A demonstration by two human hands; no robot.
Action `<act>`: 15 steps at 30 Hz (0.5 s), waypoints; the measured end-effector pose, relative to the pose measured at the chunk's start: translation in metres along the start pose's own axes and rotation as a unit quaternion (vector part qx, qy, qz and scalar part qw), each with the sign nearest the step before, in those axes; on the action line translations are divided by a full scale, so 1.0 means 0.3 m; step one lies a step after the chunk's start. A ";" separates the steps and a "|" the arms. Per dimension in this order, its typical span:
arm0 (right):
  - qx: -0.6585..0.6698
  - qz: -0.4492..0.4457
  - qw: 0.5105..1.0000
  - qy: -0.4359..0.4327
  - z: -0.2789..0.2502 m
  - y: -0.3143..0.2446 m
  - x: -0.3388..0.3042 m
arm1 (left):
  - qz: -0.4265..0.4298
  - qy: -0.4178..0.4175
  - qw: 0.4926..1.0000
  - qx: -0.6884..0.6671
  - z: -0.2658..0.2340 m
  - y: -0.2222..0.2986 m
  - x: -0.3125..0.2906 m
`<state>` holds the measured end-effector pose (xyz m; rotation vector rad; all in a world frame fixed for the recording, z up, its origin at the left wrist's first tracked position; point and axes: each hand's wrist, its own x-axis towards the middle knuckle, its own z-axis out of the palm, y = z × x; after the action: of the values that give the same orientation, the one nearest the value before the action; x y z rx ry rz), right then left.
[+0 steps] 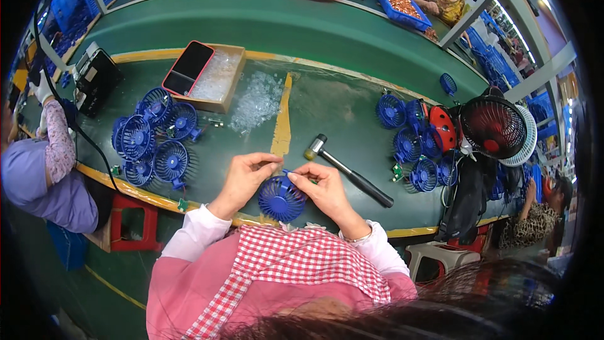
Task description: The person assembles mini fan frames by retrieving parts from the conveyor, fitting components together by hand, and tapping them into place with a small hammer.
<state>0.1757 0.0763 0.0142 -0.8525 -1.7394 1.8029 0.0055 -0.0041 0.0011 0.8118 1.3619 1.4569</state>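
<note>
Small blue fan [282, 199] pinched at its neck by the tabletop's near edge

You have the fan in front of you, at about the middle of the tabletop's [352, 104] near edge, with its caged face turned up. Your right hand [322, 192] is closed on it, thumb against fingers at the short neck on the side facing the far edge. Your left hand [247, 176] has thumb and forefinger nearly together just beside that neck; you cannot tell whether they grip anything.

The fan looks light, probably stiff plastic. Its thin ribs would likely flex or snap under a hard squeeze, and the smooth finish may slip a little. The neck seems the best hold; to steady the body, spread your fingers around the solid rim and keep them off the ribs.

Your right thumb and fingers cover much of the neck, so how it joins the cage is hidden. The fan's underside is out of sight, and you cannot tell whether it touches the tabletop or hangs above it. A green bit [314, 181] by your right fingers is too small to make out.
</note>
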 end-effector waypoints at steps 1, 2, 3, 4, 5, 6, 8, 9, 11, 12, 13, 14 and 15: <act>-0.008 -0.022 1.000 -0.002 0.006 -0.003 -0.003 | -0.015 0.002 1.000 -0.026 0.011 0.017 -0.012; -0.007 -0.023 1.000 -0.005 0.005 -0.008 -0.008 | -0.015 0.005 1.000 -0.024 0.022 0.028 -0.020; -0.011 -0.008 1.000 -0.006 0.013 -0.011 -0.004 | -0.018 0.009 0.999 -0.033 0.020 0.039 -0.032; -0.015 0.005 1.000 -0.009 0.017 -0.015 -0.002 | -0.021 0.016 0.999 -0.040 0.021 0.047 -0.042; -0.029 0.014 0.999 0.004 0.007 -0.018 -0.012 | -0.025 0.019 0.999 -0.038 0.035 0.048 -0.043; -0.037 0.000 0.999 0.019 0.003 -0.020 -0.019 | -0.009 0.011 1.000 -0.002 0.043 0.053 -0.041; -0.061 -0.012 0.997 0.047 0.019 -0.021 -0.035 | 0.011 0.012 1.000 0.025 0.040 0.043 -0.056; -0.062 -0.006 0.997 0.052 0.011 -0.022 -0.043 | 0.017 0.014 0.999 0.030 0.053 0.035 -0.056; -0.057 -0.023 0.996 0.058 0.014 -0.014 -0.050 | 0.028 0.027 0.998 0.052 0.068 0.032 -0.067; -0.055 -0.025 0.997 0.051 0.018 -0.015 -0.054 | 0.030 0.034 0.998 0.054 0.071 0.028 -0.072; -0.078 -0.041 0.994 0.057 0.022 -0.021 -0.060 | 0.079 0.047 0.992 0.083 0.072 0.019 -0.078; -0.102 -0.057 0.991 0.065 0.026 -0.025 -0.066 | 0.128 0.058 0.984 0.111 0.074 0.013 -0.086; -0.102 -0.060 0.991 0.063 0.028 -0.026 -0.071 | 0.160 0.074 0.973 0.149 0.083 0.021 -0.096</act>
<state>0.1836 0.0557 0.0241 -0.9009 -1.8730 1.4808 0.0368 -0.0219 0.0152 1.1786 1.6447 1.6046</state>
